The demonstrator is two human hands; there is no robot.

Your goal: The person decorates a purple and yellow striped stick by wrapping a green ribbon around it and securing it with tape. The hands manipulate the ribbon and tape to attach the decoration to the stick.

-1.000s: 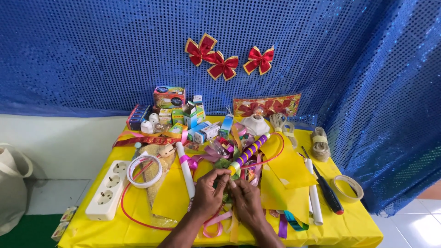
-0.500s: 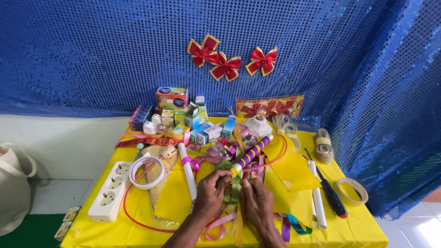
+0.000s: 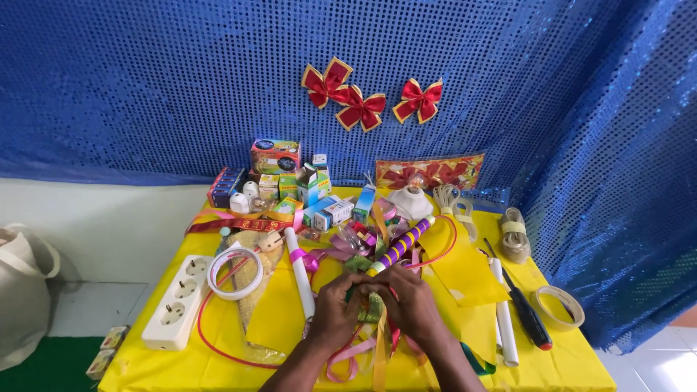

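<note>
Left hand (image 3: 335, 308) and right hand (image 3: 411, 303) pinching green ribbon (image 3: 372, 308) together, small coloured boxes (image 3: 294, 187) clustered behind on yellow surface (image 3: 566, 359), red bows (image 3: 356, 101) on blue backdrop (image 3: 145, 87)

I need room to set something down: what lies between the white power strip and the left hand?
In the head view, between power strip and left hand: a red cord, a tape ring and a white roll.

place: looks like a home craft corner or little party-decor stall, can't tell which
backdrop: blue sequin cloth (image 3: 145, 87) with red bows (image 3: 359, 105) pinned on
table: yellow cover (image 3: 566, 363), crammed with ribbons (image 3: 348, 356), small boxes (image 3: 276, 156), tape rolls (image 3: 557, 306)
tools: power strip (image 3: 178, 301), screwdriver (image 3: 526, 312)
floor: white tiles (image 3: 87, 305), a tote bag (image 3: 22, 290) at the wall
</note>
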